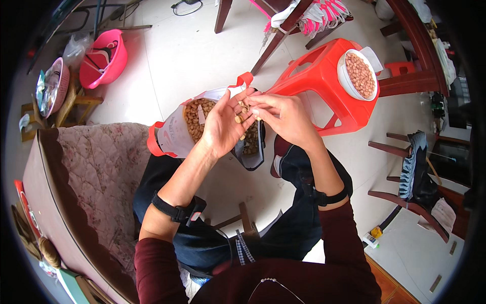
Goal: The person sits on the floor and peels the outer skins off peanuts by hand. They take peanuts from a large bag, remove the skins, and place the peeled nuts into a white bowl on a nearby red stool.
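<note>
Palm up, my left hand (222, 123) holds several peanut pods or shell pieces (241, 114) in its cupped fingers. My right hand (288, 117) reaches over that palm from the right, thumb and fingertips close together at the pieces. Whether they pinch one is too small to tell. Below and left of my left hand stands an open white bag with red handles (172, 133), filled with unshelled peanuts (195, 117). A second, dark-rimmed container (253, 161) sits partly under my hands, with brownish pieces (250, 144) inside that look like shells.
On a red plastic stool (322, 81) at right stands a white bowl (343, 78) of shelled pink peanuts (360, 76). A quilted floral cover (102, 167) drapes the seat at left. Pink tub (119, 57), wooden chair (275, 47) and another chair with clothing (412, 171) surround the tiled floor.
</note>
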The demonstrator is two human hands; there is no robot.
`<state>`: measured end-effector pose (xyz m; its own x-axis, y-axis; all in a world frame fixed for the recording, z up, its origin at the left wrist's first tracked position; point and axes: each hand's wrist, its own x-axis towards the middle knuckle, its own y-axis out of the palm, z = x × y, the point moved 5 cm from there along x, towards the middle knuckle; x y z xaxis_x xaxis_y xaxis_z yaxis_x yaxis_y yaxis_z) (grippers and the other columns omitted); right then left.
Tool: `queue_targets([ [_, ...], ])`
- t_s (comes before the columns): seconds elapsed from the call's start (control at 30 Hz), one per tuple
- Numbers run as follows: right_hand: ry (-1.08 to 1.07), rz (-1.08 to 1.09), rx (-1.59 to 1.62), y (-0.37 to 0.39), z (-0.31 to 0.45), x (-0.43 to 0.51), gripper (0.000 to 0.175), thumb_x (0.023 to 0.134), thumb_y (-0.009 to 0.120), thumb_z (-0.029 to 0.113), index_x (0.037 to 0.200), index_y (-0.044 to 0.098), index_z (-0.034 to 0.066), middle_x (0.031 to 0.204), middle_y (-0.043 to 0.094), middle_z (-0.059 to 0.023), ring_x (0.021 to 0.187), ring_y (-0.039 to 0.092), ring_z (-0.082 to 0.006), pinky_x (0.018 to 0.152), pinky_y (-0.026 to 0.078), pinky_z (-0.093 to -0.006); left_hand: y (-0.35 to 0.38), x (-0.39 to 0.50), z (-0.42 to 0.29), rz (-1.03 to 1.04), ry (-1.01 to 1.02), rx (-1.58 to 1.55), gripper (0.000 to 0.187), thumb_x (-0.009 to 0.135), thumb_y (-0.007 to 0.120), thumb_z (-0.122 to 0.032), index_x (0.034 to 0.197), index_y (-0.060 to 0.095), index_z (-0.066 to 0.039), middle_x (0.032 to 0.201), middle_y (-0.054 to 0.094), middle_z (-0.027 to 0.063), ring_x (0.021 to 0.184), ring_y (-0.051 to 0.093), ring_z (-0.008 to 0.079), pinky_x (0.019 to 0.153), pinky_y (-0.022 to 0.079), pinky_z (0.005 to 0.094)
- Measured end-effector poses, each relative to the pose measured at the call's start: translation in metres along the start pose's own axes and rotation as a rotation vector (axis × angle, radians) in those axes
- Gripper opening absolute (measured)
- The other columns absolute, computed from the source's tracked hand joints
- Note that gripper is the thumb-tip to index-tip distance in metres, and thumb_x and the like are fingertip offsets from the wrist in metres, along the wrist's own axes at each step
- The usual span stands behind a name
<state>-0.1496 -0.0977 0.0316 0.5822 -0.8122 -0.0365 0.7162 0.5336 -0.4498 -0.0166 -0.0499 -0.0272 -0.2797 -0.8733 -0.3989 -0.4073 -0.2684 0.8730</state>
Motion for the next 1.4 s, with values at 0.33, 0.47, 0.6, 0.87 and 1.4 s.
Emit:
queue_targets([
  [0.33,-0.308,-0.114,-0.162,0.001,0.026,-0.002,0.022,0.083,0.072,0.002,0.105,0.069,0.0014,0.103,0.066,-0.0125,0.083,0.067,-0.0266,0.072,0.055,-0.0364,0.006,-0.001,0.003,0.000,-0.037,-0.033,0.060,0.108,0.035,-0.049,0.133,0.051,0.003,0.122,0.061,0.0146,0.113,0.063,0.0246,0.100,0.052,0.0369],
  [0.47,-0.303,0.079,-0.145,0.019,0.020,-0.004,0.022,0.082,0.072,-0.001,0.103,0.072,0.0001,0.104,0.066,-0.0084,0.092,0.067,-0.0231,0.078,0.055,-0.0330,-0.003,0.002,0.006,0.102,-0.064,-0.023,0.067,0.107,0.033,-0.052,0.142,0.047,0.003,0.134,0.058,0.0154,0.127,0.054,0.0272,0.113,0.039,0.0432],
  [0.6,-0.317,0.036,-0.170,0.021,0.017,-0.004,0.017,0.085,0.068,-0.003,0.101,0.073,-0.0005,0.101,0.067,-0.0084,0.087,0.068,-0.0200,0.076,0.054,-0.0313,0.002,0.001,0.007,0.103,-0.057,-0.037,0.065,0.107,0.035,-0.051,0.142,0.047,0.002,0.132,0.059,0.0138,0.123,0.056,0.0246,0.111,0.040,0.0427],
  [0.87,0.010,-0.070,0.486,0.001,0.003,0.004,0.018,0.093,0.067,0.000,0.111,0.064,-0.0014,0.101,0.073,-0.0078,0.086,0.065,-0.0085,0.071,0.050,-0.0216,0.007,-0.006,-0.002,-0.092,0.019,0.065,0.023,0.104,0.057,-0.028,0.108,0.060,-0.005,0.098,0.066,0.0028,0.086,0.065,0.0126,0.079,0.057,0.0270],
  [1.4,0.034,-0.062,0.612,-0.003,-0.008,0.006,0.015,0.095,0.066,0.004,0.108,0.070,-0.0020,0.100,0.069,-0.0059,0.076,0.057,-0.0076,0.067,0.045,-0.0220,0.004,-0.006,-0.007,0.033,0.110,0.384,0.012,0.098,0.069,-0.021,0.101,0.068,-0.009,0.067,0.045,-0.0106,0.051,0.029,0.0009,0.047,0.018,0.0210],
])
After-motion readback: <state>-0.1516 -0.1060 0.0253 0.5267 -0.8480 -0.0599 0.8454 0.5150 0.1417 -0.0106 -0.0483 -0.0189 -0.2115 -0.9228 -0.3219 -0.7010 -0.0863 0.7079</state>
